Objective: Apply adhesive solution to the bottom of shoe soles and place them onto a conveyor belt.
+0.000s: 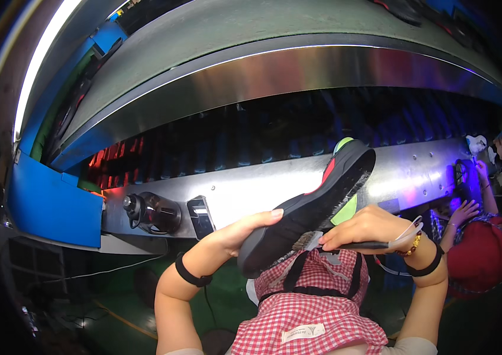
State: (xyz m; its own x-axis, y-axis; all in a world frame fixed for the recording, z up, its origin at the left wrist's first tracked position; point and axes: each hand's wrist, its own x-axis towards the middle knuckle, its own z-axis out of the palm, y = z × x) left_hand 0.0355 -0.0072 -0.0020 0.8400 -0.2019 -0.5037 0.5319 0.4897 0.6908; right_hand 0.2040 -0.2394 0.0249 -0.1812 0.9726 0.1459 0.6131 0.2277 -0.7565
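My left hand (236, 234) grips a black shoe (316, 207) with red and lime-green patches. The shoe is held tilted in front of me, one end up by the metal ledge, the other low near my left wrist. My left thumb lies along its side, while the other fingers are hidden behind it. A rough grey, fibrous-looking strip runs along the shoe's right edge. In my right hand (363, 231) is a brush (369, 245) with a dark handle, its pale head against the lower right edge of the shoe. My right fingers are closed round it.
On the metal ledge (251, 184) stand a dark bottle (159, 214) and a phone (201, 218) to the left. Beyond is a machine with a grey-green conveyor belt (251, 29), carrying shoes at its far right. A co-worker's hand (465, 211) shows at right, under purple light.
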